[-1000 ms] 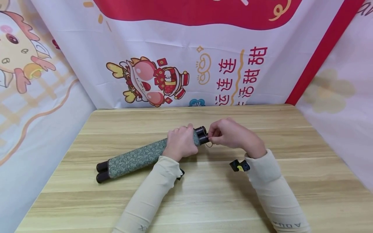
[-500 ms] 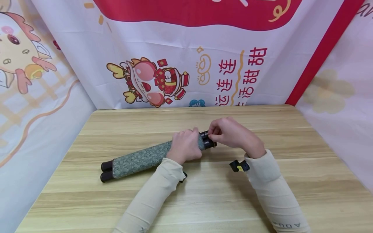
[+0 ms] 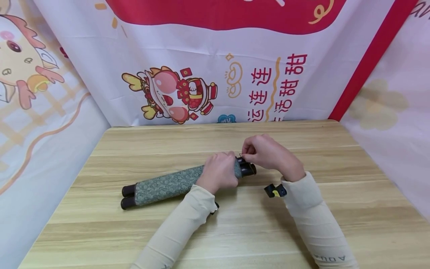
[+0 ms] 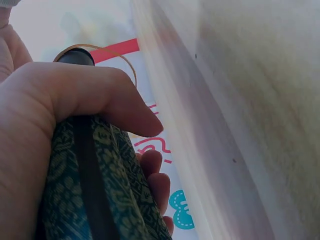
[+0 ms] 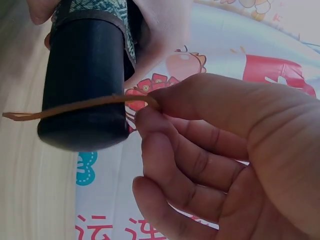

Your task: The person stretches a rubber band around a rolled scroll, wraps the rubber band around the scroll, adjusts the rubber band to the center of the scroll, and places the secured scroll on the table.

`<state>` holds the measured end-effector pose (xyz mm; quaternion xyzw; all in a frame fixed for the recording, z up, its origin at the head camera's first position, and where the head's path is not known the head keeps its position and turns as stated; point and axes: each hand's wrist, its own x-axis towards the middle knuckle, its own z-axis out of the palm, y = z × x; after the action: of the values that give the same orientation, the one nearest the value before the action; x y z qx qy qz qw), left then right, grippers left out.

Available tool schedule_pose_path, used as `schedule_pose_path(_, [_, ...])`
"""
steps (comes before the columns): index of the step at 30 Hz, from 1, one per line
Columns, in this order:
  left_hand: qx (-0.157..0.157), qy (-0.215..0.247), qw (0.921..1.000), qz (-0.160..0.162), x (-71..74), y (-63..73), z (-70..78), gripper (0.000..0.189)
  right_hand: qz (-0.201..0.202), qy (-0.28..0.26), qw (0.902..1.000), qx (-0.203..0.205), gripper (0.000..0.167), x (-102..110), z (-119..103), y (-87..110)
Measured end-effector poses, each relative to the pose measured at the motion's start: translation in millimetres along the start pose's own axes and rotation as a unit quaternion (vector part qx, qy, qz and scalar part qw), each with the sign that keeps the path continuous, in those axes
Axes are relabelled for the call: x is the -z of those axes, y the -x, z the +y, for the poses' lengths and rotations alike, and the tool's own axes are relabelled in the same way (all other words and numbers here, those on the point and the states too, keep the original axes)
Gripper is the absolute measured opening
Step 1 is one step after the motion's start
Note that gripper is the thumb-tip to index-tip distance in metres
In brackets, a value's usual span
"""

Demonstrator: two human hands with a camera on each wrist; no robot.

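Note:
A rolled-up scroll (image 3: 168, 186) covered in green patterned brocade lies slantwise above the table, two dark rollers side by side sticking out at both ends. My left hand (image 3: 220, 172) grips it near the right end, thumb across the brocade (image 4: 110, 160) in the left wrist view. At the black roller ends (image 3: 248, 170), my right hand (image 3: 263, 153) pinches a thin brown elastic band (image 5: 85, 105) between thumb and index finger. In the right wrist view the band passes across the roller end (image 5: 85, 70). The far side of its loop is hidden there.
The pale wooden table (image 3: 268, 231) ends at the back against a printed white and red cloth (image 3: 201, 45). Cloth also hangs at the left and right sides. Small black devices (image 3: 275, 191) sit at the wrists.
The left hand has shifted the scroll right and slightly toward me. The band went from hanging at the scroll's tip to lying across the roller ends. The right hand barely moved.

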<state>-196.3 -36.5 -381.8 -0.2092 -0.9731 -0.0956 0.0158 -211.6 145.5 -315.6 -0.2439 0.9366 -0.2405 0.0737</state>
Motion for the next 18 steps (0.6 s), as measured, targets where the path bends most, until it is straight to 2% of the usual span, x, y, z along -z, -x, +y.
schedule_pose_path(4, [-0.003,0.009,0.9999,-0.006,0.3,0.5,4.5,0.038,-0.002,-0.002,0.9999,-0.01,0.006,-0.3,0.1,-0.1])
schedule_pose_path(13, [-0.007,0.001,0.9999,0.01,-0.7,1.3,9.4,0.041,-0.009,0.006,0.9995,-0.031,0.006,-0.3,0.5,0.7])
schedule_pose_path(18, [-0.003,0.0,0.9999,0.011,-1.3,0.9,8.7,0.037,-0.005,0.017,0.9997,-0.019,0.006,0.2,-4.6,4.0])
